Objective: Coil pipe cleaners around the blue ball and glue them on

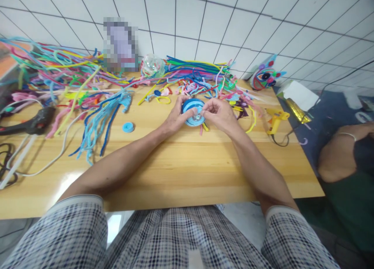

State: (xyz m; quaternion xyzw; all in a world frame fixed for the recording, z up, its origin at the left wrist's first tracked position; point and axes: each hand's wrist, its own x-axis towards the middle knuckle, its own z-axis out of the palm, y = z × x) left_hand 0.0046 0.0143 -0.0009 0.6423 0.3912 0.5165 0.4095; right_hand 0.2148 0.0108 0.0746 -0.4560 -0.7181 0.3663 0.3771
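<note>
A round blue coil point(193, 104), light blue with a darker blue rim, is held over the wooden table. My left hand point(177, 116) grips its left side, thumb resting on its face. On the coil's right side, my right hand point(218, 112) has thumb and index finger pinched together near its centre; whatever small thing may be between them is too small to make out. Short pink and yellow pieces show just under the coil. A smaller blue coil point(127, 127) lies flat on the table, left of my hands.
Light and dark blue pipe cleaners point(97, 124) lie left, near a black glue gun point(36, 122). Colourful stems point(198, 68) line the back. A yellow glue gun point(277, 120) is right. Another person's arm point(337, 156) shows beyond the table's right edge.
</note>
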